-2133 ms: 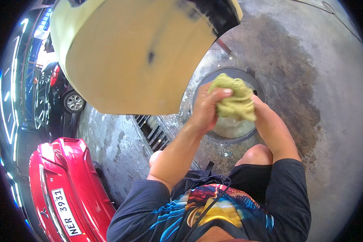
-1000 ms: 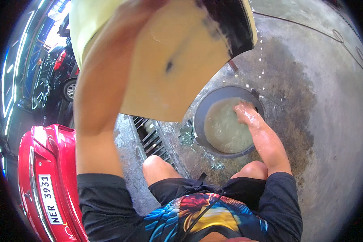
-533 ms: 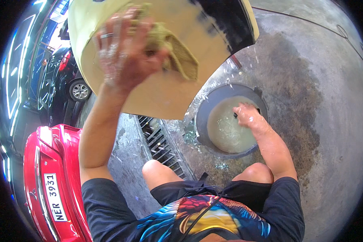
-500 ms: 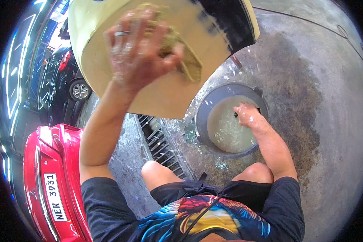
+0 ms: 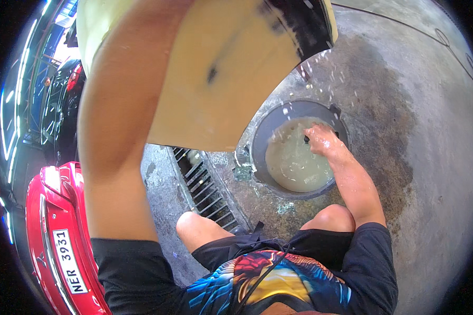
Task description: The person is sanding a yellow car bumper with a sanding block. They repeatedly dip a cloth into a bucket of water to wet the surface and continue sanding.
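Observation:
A large curved panel (image 5: 210, 105), cream-coloured with a black area on its upper right, fills the top of the view. It looks like a car body part. My left arm (image 5: 126, 100) reaches up across it, and the hand is past the top edge. Over a round grey tub (image 5: 264, 131) of cloudy water (image 5: 294, 163), my right hand (image 5: 322, 139) is closed. A small dark thing (image 5: 306, 140) shows at its fingers, too little to name. White drops of water fall between panel and tub.
A slatted floor drain (image 5: 205, 189) runs below the panel, left of the tub. Behind my left arm stand a red car (image 5: 52, 231) and a dark car (image 5: 58, 126). A thin cable (image 5: 399, 21) crosses the wet concrete floor (image 5: 431, 157) at the upper right.
My left hand, which pressed a yellowish cloth on the panel, has moved up out of view. A dark smudge on the panel now shows. My right hand stays at the tub.

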Motion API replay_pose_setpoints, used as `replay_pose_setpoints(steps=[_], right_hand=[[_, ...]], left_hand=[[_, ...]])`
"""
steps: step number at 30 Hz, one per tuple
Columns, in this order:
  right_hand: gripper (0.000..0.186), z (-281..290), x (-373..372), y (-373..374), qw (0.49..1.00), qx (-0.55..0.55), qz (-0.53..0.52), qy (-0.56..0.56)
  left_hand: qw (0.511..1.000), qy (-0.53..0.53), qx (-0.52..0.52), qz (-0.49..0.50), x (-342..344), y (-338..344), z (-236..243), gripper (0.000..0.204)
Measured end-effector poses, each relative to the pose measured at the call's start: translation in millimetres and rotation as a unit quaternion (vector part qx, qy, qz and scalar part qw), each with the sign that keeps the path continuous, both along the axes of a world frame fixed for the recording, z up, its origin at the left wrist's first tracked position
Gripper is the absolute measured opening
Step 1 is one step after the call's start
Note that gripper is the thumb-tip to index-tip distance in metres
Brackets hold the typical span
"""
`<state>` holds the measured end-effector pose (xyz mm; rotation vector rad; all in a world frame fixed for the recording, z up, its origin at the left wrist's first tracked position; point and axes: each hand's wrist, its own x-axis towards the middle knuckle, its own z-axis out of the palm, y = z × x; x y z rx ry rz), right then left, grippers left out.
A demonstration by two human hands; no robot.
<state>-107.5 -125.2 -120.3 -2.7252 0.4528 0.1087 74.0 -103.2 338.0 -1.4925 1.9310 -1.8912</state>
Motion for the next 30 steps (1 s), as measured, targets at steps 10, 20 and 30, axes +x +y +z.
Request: replay_pose_setpoints(steps=[10, 20, 30], right_hand=[[0.037, 3.5, -3.2, -0.7, 1.000, 0.004, 0.007, 0.001], [0.032, 14.5, -4.5, 5.8, 0.999, 0.030, 0.014, -0.027], [0.036, 11.6, -5.5, -1.4, 0.999, 0.044, 0.004, -0.018]], left_hand=[[0.979, -0.030, 0.190, -0.070, 0.3, 105.6, -101.6, 0.021], [0.954, 0.033, 0.297, 0.000, -5.2, 210.1, -138.8, 0.008], [0.990, -0.044, 0.132, -0.038, -25.4, 6.2, -88.9, 0.017]])
